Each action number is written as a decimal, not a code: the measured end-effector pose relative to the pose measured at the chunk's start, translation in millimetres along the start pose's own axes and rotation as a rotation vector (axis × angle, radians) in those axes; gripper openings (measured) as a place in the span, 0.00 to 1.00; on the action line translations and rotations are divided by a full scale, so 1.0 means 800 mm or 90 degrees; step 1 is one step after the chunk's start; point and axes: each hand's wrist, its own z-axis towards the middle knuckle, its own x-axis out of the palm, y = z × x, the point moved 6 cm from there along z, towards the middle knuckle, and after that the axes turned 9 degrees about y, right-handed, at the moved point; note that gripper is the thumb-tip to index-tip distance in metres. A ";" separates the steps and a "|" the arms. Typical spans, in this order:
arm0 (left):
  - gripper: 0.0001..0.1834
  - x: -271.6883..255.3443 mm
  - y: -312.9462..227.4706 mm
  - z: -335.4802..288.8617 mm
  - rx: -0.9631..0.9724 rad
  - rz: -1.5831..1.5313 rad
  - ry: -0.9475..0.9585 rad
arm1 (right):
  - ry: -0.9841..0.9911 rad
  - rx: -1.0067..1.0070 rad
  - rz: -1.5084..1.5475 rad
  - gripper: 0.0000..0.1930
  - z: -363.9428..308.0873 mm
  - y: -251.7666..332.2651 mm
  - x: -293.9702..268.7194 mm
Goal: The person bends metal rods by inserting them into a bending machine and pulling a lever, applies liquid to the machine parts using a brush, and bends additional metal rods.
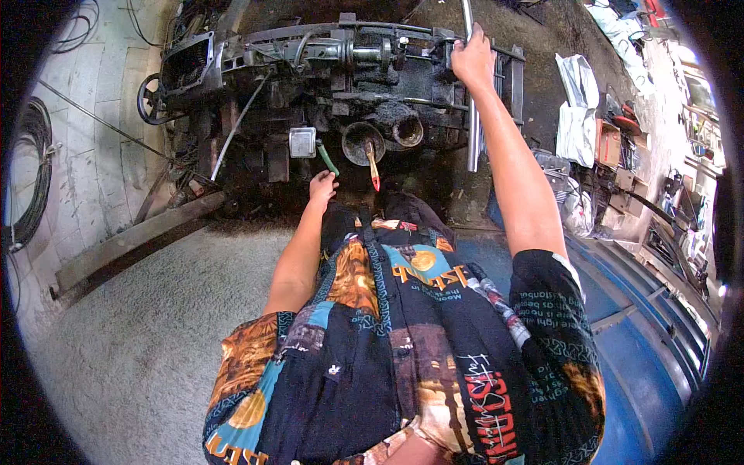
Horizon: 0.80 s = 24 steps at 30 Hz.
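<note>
My right hand [473,60] is closed round a long shiny metal bar [473,132] that runs from the top edge down over the right end of a dark, greasy machine [310,54]. Low in front of the machine is my left hand [322,188], its fingers curled at the lower end of a green handle-like piece [328,157]; what the other end joins is hard to make out. Beside that piece is a square silver tin [302,142]. A brush with a wooden, red-tipped handle [373,167] leans out of a round metal bowl [358,138].
Another round opening or cup [407,130] lies right of the bowl. A thin rod [240,128] slants down on the left, above a floor beam [143,240]. Coiled black cable [32,167] hangs on the left wall. Cardboard boxes [608,147] and white sheeting [577,101] stand right.
</note>
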 end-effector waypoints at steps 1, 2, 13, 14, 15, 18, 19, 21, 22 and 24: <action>0.22 -0.001 -0.001 0.000 0.001 -0.006 0.004 | -0.002 0.002 0.012 0.31 0.000 0.001 -0.001; 0.21 -0.002 -0.003 0.000 0.003 -0.012 0.009 | -0.004 -0.002 0.014 0.31 0.001 0.003 -0.003; 0.23 -0.024 -0.042 -0.048 0.127 -0.088 -0.077 | 0.013 0.051 0.110 0.27 0.004 -0.001 0.015; 0.23 -0.021 -0.044 -0.055 0.128 -0.092 -0.082 | 0.018 0.050 0.111 0.26 0.005 -0.001 0.017; 0.22 -0.017 -0.047 -0.061 0.142 -0.092 -0.076 | 0.012 0.041 0.100 0.25 0.006 0.000 0.016; 0.18 -0.011 -0.056 -0.075 0.168 -0.106 -0.060 | 0.035 0.068 0.120 0.26 0.005 0.005 0.020; 0.17 -0.005 -0.059 -0.077 0.177 -0.100 -0.050 | 0.033 0.066 0.122 0.26 0.007 0.002 0.020; 0.16 -0.001 -0.066 -0.079 0.190 -0.090 -0.037 | 0.029 0.054 0.127 0.28 0.008 -0.003 0.022; 0.16 0.001 -0.073 -0.079 0.183 -0.070 -0.025 | 0.022 0.057 0.127 0.28 0.006 -0.008 0.025; 0.15 0.008 -0.089 -0.077 0.181 -0.042 -0.004 | 0.006 0.018 0.123 0.29 0.002 -0.015 0.026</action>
